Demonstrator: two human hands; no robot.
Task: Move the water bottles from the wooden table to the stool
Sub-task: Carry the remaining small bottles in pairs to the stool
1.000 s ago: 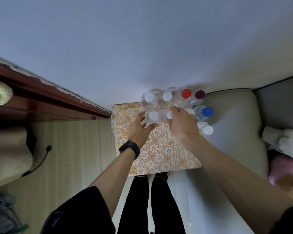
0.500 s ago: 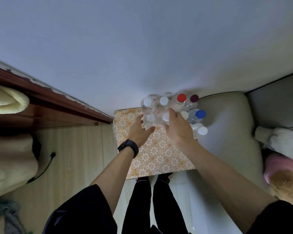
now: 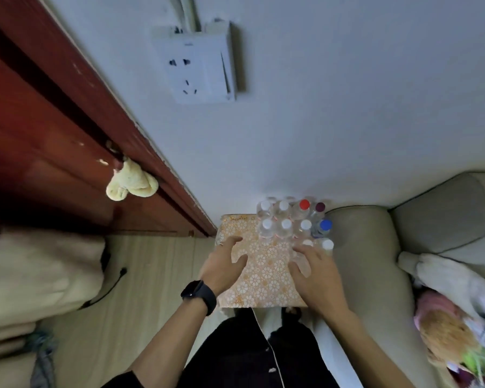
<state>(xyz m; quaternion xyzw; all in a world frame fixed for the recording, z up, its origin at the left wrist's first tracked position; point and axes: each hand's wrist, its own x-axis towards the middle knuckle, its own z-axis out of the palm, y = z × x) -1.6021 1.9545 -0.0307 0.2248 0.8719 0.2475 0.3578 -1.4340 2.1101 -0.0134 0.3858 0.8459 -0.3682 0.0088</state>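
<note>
A: What are the hands doing in the head view?

B: The left hand hangs over the left part of the patterned surface, fingers spread and loose, gripping nothing. A black watch sits on that wrist. The right hand is over the right part, fingers splayed too, its fingertips right at the nearest bottles. Whether they actually touch a bottle, I cannot tell.

A: And the water bottles?

B: The water bottles stand upright in a tight cluster at the far right corner of the surface, packed against the wall. Most have white caps. One red-capped bottle and one dark-capped bottle are in the far row, and a blue-capped bottle stands at the right edge. Two white-capped ones are nearest the right hand.

A: What carries them?

B: A top covered in an orange sheet with white flowers. The near half of it is bare under the hands.

A: Anything around it?

B: A beige cushioned seat touches its right edge. A red-brown wooden door runs off to the left, with a yellowish cloth hanging on it. A white wall socket is mounted higher on the wall. The person's dark clothing fills the bottom of the view.
</note>
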